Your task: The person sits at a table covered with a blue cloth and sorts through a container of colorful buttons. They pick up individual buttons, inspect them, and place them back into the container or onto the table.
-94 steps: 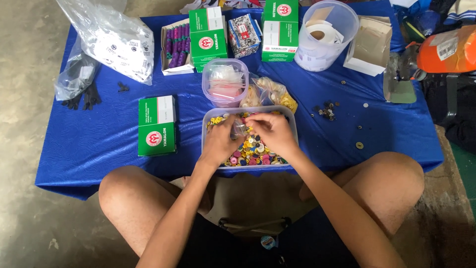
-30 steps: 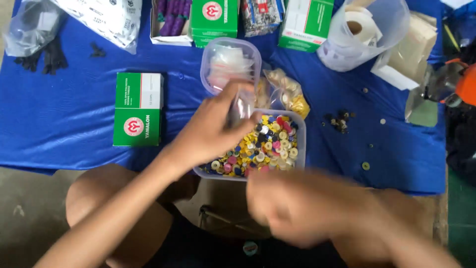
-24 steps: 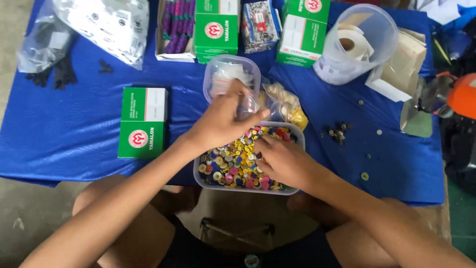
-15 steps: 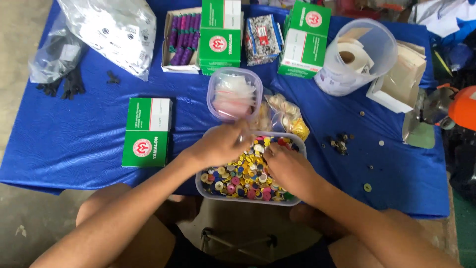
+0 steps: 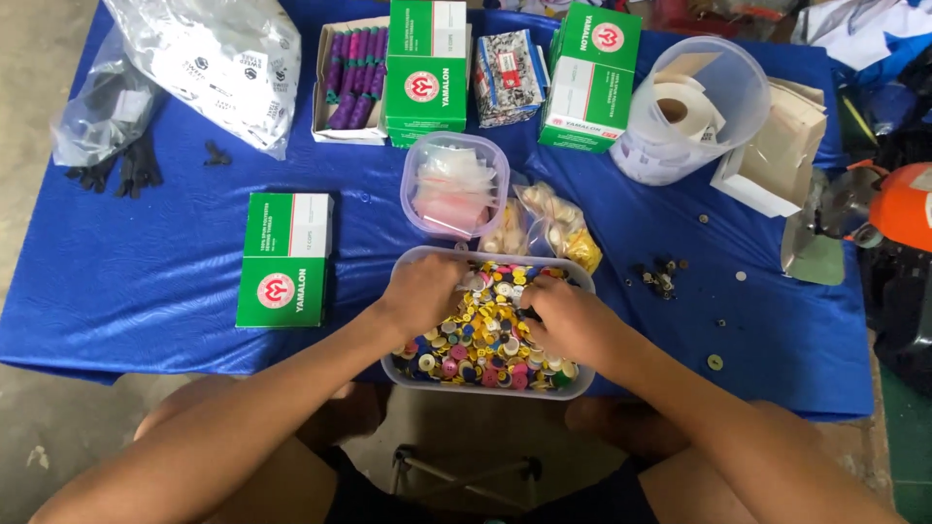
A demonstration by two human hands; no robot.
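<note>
tub: clear tub (image 5: 582, 386) of mixed colourful buttons (image 5: 485, 335) sits right at the bench's (image 5: 146, 291) near edge, about mid-way along
left hand: left hand (image 5: 424, 294) is down in the buttons, fingers curled in, can't tell if it's gripping any
right hand: right hand (image 5: 568, 320) same deal, resting on the pile, grip hidden
just behind: small lidded tub (image 5: 454, 184), two little bags (image 5: 544, 228)
left side: green box (image 5: 285, 257)
far edge: more green boxes (image 5: 424, 73), big clear jug (image 5: 694, 107)

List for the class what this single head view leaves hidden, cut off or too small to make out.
- Fingertips of the left hand and right hand: buried in the coloured pieces in the clear tub, so any grasp is hidden.
- Small dark bits on the blue cloth: too small to identify.
- Orange object: cut off by the right edge.
</note>
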